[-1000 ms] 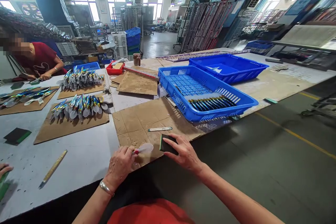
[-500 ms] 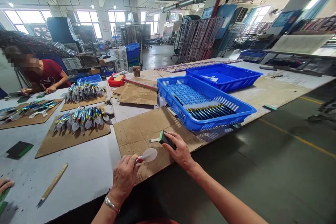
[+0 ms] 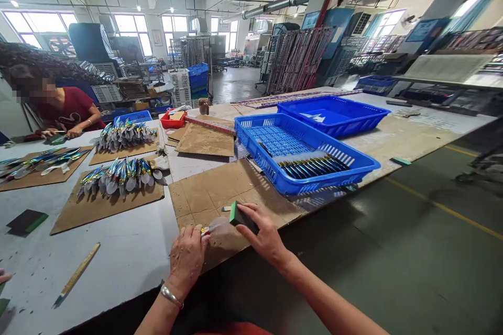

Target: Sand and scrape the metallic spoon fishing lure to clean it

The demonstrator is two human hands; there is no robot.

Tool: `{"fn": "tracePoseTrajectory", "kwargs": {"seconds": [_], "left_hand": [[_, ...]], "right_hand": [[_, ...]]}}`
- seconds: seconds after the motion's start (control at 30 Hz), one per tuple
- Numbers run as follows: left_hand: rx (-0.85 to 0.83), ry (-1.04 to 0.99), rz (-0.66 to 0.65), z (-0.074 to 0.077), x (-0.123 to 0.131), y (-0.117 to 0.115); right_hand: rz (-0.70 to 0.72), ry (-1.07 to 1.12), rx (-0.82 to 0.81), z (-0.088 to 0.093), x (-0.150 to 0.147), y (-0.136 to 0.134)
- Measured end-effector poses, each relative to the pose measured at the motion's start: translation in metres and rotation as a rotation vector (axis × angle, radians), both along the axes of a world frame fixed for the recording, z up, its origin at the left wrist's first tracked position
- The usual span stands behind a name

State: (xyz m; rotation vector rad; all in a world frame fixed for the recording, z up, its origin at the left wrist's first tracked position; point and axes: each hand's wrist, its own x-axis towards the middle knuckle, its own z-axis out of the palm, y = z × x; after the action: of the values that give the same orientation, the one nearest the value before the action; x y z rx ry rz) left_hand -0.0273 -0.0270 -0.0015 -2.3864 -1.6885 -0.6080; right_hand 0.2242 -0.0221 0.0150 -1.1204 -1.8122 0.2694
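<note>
My left hand is closed around a fishing lure; only its shiny red and yellow end and its translucent rounded lip stick out, the lip blurred. In my right hand is a dark sanding block with a green edge, gripped between thumb and fingers. The block sits right beside the lip's tip; whether they touch I cannot tell. Both hands are over a brown cardboard sheet at the table's front edge. A small pale stick lies on the cardboard behind the block.
A blue basket holding a row of dark lures stands behind my right hand. Behind it is a second blue tray. Piled lures lie on cardboard at left, near another block and a worn stick. A co-worker sits far left.
The sanding block has moved left and slightly down, to the lure's lip. My left hand has turned the lure lower, its lip now near the cardboard. The view has shifted slightly.
</note>
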Motion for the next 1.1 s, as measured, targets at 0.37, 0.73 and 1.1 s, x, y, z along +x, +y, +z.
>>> {"fn": "tracePoseTrajectory", "kwargs": {"seconds": [0.37,0.73,1.1], "left_hand": [[0.117,-0.051,0.009,-0.007,0.011,-0.005],[-0.187,-0.005,0.134,-0.002,0.013,-0.002],[-0.167,-0.018,0.130,-0.004,0.019,-0.018]], "right_hand": [[-0.279,0.079,-0.037,-0.035,0.006,0.046],[-0.213,0.221,-0.142,-0.025,0.012,0.030],[-0.052,-0.090,-0.157,-0.012,0.007,0.012]]}}
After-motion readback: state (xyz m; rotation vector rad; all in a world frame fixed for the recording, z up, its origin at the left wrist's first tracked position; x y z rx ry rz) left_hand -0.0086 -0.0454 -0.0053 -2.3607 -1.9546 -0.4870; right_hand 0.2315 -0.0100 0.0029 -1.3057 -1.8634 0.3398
